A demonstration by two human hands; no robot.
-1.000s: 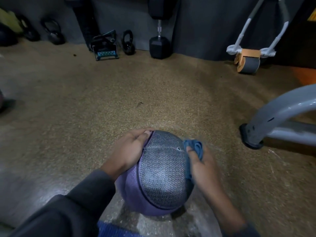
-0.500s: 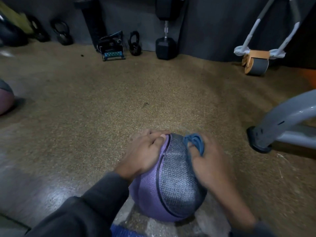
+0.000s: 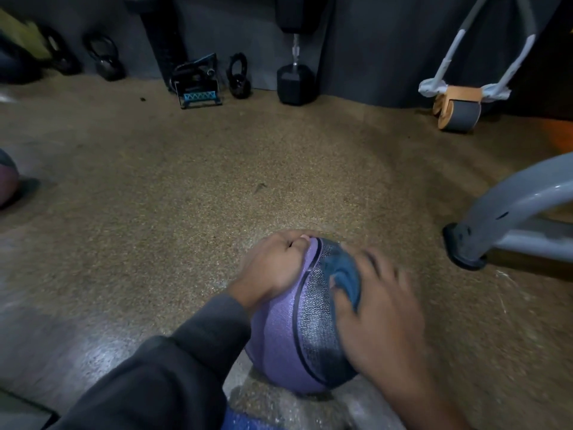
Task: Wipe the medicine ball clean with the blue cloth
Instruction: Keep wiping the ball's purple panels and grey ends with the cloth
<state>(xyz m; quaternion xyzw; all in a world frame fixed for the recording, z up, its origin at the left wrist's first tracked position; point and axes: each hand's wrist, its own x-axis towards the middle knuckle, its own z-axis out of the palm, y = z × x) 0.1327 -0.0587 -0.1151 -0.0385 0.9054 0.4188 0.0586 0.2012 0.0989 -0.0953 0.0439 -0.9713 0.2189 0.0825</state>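
A purple medicine ball (image 3: 288, 333) with a grey textured panel sits on the speckled floor in the lower middle of the head view. My left hand (image 3: 273, 268) rests curled over the ball's upper left side and steadies it. My right hand (image 3: 378, 308) lies on the ball's right side and holds the bunched blue cloth (image 3: 344, 274) against the grey panel. Part of the cloth is hidden under my fingers, and the hand is blurred.
A grey machine leg (image 3: 483, 225) with a black foot stands at the right. Along the back wall are kettlebells (image 3: 105, 60), a hex dumbbell (image 3: 296, 79) and an orange ab roller (image 3: 459, 107). Another ball (image 3: 7, 178) lies at the far left edge.
The ball has turned, so more purple shows and the grey panel sits further right. My right hand has slid with the cloth over the panel's top. The view has shifted slightly.
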